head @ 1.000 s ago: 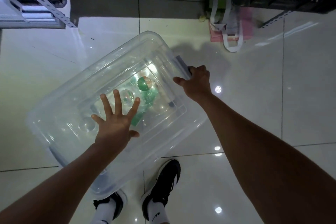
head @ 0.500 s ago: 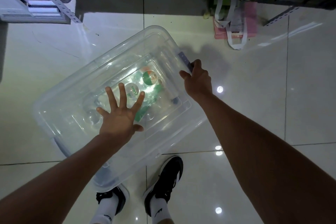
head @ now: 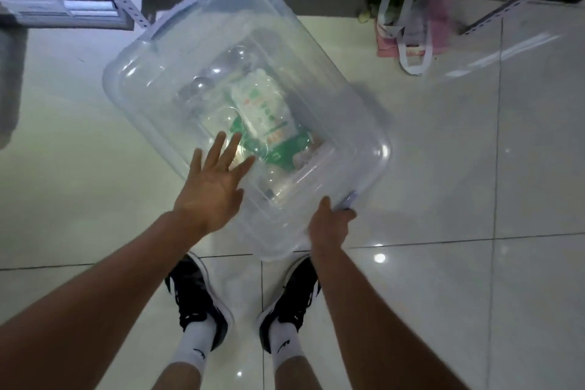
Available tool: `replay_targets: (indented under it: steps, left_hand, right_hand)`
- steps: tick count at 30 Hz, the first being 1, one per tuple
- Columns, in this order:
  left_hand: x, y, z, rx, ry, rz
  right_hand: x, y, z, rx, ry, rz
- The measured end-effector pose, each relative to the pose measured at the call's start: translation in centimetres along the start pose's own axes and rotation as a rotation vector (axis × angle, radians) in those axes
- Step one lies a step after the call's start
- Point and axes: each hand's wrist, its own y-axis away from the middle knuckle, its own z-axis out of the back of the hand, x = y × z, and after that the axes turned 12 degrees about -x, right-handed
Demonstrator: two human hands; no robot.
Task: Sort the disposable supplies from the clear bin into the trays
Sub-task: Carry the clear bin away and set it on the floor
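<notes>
The lidded clear bin (head: 247,82) is hanging above the tiled floor (head: 474,199), its contents blurring into green-white packets. The right hand (head: 330,225) is gripping its near handle; the left hand (head: 212,187) is spreading flat against it.

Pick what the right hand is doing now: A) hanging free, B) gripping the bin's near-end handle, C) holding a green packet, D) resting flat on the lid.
B: the right hand has its fingers curled round the handle at the near end of the clear bin; the left hand lies spread open over the lid.
</notes>
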Motion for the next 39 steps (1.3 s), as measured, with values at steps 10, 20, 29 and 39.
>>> replay_targets:
  steps: [10,20,29,39]
  left_hand:
    - [-2.6,12.4,-4.7,-0.383,0.707,0.889]
    - [-0.9,12.3,-5.2,-0.448,1.245,1.387]
    - [1.1,12.4,3.0,-0.443,1.321,1.302]
    - [-0.2,14.4,16.9,-0.409,1.335,1.161]
  right_hand:
    - [-8.8,3.1,0.6,0.401,-0.169,-0.188]
    - [-3.3,-4.2,4.5,0.206,-0.174,0.204]
    - [1.4,1.0,8.1,0.369,-0.203,0.268]
    - [4.5,11.8,18.5,0.328,-0.382,0.209]
